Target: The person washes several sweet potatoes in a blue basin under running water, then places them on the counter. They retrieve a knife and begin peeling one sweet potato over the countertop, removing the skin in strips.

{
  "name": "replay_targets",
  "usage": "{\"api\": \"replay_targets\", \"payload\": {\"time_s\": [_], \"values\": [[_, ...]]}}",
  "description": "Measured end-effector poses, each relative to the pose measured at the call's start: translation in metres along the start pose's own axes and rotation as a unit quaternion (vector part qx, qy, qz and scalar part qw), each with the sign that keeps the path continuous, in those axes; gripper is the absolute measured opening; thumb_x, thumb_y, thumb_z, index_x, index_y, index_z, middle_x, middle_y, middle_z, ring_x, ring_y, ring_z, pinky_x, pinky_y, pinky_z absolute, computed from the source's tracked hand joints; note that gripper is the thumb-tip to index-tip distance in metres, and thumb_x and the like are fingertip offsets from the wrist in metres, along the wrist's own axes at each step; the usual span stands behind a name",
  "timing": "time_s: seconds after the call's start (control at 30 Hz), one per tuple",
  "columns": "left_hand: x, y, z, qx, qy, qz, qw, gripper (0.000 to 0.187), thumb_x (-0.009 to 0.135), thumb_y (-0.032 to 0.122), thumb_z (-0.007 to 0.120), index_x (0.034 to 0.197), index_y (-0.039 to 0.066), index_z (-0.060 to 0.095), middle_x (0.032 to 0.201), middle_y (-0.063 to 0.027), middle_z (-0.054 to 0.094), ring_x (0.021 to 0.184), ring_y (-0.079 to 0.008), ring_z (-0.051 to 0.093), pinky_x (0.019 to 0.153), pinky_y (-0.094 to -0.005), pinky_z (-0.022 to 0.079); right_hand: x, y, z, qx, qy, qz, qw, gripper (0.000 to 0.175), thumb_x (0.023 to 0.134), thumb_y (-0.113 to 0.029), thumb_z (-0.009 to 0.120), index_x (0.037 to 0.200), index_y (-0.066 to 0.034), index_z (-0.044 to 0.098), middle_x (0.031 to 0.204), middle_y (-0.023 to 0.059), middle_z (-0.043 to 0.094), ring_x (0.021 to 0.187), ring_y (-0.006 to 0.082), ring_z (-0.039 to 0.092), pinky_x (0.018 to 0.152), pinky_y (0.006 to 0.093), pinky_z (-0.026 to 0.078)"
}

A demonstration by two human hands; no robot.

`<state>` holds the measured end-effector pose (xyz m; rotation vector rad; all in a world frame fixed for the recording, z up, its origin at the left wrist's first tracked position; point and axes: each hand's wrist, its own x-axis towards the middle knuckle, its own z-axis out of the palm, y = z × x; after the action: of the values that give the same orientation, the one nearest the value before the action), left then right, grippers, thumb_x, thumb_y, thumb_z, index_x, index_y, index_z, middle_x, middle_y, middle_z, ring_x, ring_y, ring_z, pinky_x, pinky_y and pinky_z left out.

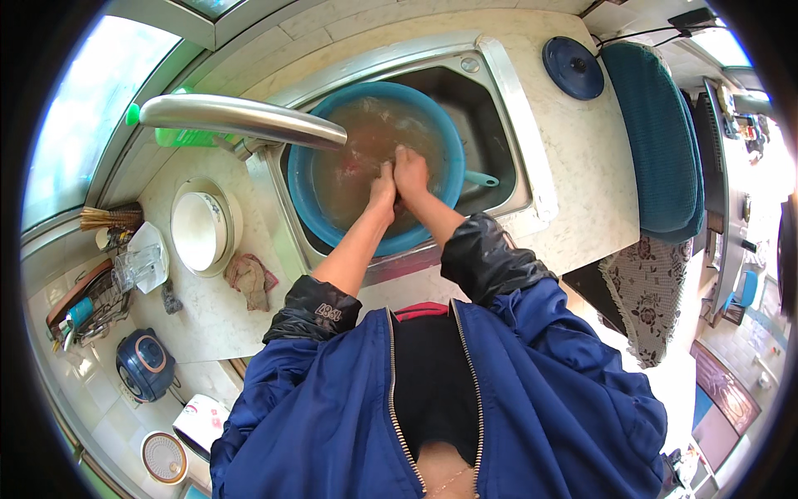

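Note:
A round blue plastic basin (458, 159) of murky brownish water (368, 134) sits in the stainless steel sink (536, 168). My left hand (381, 190) and my right hand (411, 171) are close together over the near right part of the basin, at the water, thumbs side by side. Their lower fingers are hidden, so whether they grip anything is unclear. Left of them, something reddish (350, 165) shows dimly through the water. The steel faucet (249, 118) reaches over the basin's far left rim. A light teal handle (481, 179) sticks out beside the basin on the right.
White bowls (199, 231) and a crumpled cloth (250, 280) lie on the left counter. Beyond them are a dish rack (112, 305) and a blue rice cooker (145, 365). A blue lid (572, 67) and a teal fabric-covered object (651, 140) are at the right.

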<state>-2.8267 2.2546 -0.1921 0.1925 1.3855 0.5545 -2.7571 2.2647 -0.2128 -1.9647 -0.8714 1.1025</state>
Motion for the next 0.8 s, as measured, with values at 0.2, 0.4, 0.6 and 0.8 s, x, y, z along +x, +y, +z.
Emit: {"api": "replay_targets", "payload": {"time_s": [0.2, 0.4, 0.6, 0.8], "values": [[0.019, -0.005, -0.028, -0.033, -0.044, -0.016, 0.998, 0.045, 0.095, 0.043, 0.032, 0.115, 0.005, 0.048, 0.097, -0.0129, 0.053, 0.08, -0.0241, 0.052, 0.067, -0.0357, 0.043, -0.041, -0.047, -0.04, -0.012, -0.041, -0.213, 0.976, 0.027, 0.086, -0.015, 0.051, 0.105, 0.0006, 0.062, 0.105, 0.0146, 0.064, 0.098, 0.0256, 0.06, 0.086, 0.0346, 0.046], [0.02, 0.005, -0.032, 0.157, 0.103, 0.091, 0.978, 0.04, 0.096, 0.039, 0.035, 0.097, 0.003, 0.054, 0.063, -0.008, 0.053, 0.047, -0.0211, 0.05, 0.043, -0.0324, 0.04, 0.025, -0.065, -0.117, 0.106, 0.034, -0.273, 0.956, 0.028, 0.085, -0.001, 0.048, 0.11, 0.0019, 0.06, 0.099, 0.0113, 0.065, 0.093, 0.0162, 0.061, 0.081, 0.0288, 0.049], [-0.025, 0.008, -0.02, 0.51, 0.174, 0.517, 0.665, 0.028, 0.081, 0.018, 0.058, 0.106, 0.006, 0.056, 0.114, -0.0181, 0.048, 0.106, -0.034, 0.047, 0.087, -0.0435, 0.041, 0.116, -0.015, -0.111, -0.225, -0.072, -0.322, 0.917, 0.037, 0.085, -0.011, 0.051, 0.121, -0.0097, 0.054, 0.125, 0.0127, 0.053, 0.109, 0.0308, 0.056, 0.09, 0.0421, 0.046], [-0.017, 0.022, 0.003, 0.714, 0.054, 0.545, 0.437, 0.034, 0.073, 0.005, 0.059, 0.105, 0.016, 0.061, 0.13, -0.014, 0.039, 0.123, -0.0399, 0.035, 0.084, -0.0517, 0.045, 0.146, -0.012, -0.065, -0.48, -0.199, -0.404, 0.752, 0.053, 0.086, -0.028, 0.046, 0.137, -0.0223, 0.034, 0.146, 0.0092, 0.025, 0.13, 0.0342, 0.031, 0.099, 0.0522, 0.034]]}}
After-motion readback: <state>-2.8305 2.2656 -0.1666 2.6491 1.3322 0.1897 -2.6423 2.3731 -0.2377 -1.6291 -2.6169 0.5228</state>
